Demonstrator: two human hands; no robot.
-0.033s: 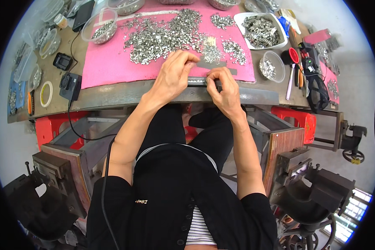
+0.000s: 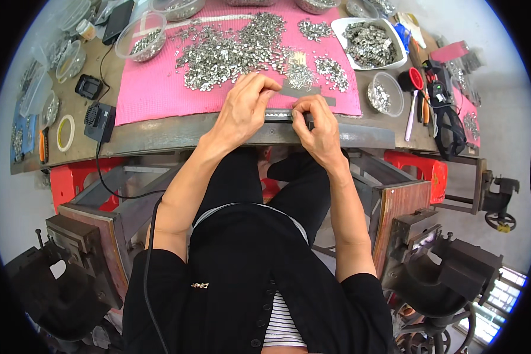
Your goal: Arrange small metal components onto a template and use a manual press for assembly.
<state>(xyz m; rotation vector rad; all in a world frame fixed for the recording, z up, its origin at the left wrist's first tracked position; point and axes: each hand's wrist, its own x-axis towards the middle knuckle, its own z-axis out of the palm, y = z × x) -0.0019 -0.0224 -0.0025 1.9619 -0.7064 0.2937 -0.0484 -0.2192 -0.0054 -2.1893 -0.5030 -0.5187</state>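
Observation:
My left hand [image 2: 245, 109] is at the front of the pink mat [image 2: 153, 97], fingers bent and thumb drawn in toward the index finger; anything between the tips is too small to see. A little to its right, my right hand [image 2: 317, 123] pinches at the end of a narrow dark bar [image 2: 279, 115] that carries a row of small shiny pieces. What lies inside that pinch is hidden. Beyond my fingers spread a large heap of small metal pieces [image 2: 230, 59], a pile of thin metal pins [image 2: 301, 76] and a smaller pile of metal pieces [image 2: 331, 74].
A clear bowl [image 2: 121, 48] of metal parts stands at the left, a white tray [image 2: 405, 59] and a clear tub [image 2: 399, 94] at the right. A black device [image 2: 100, 122] trails a cable past my left arm. Tape roll [image 2: 71, 138] and pliers [image 2: 421, 109] lie farther out.

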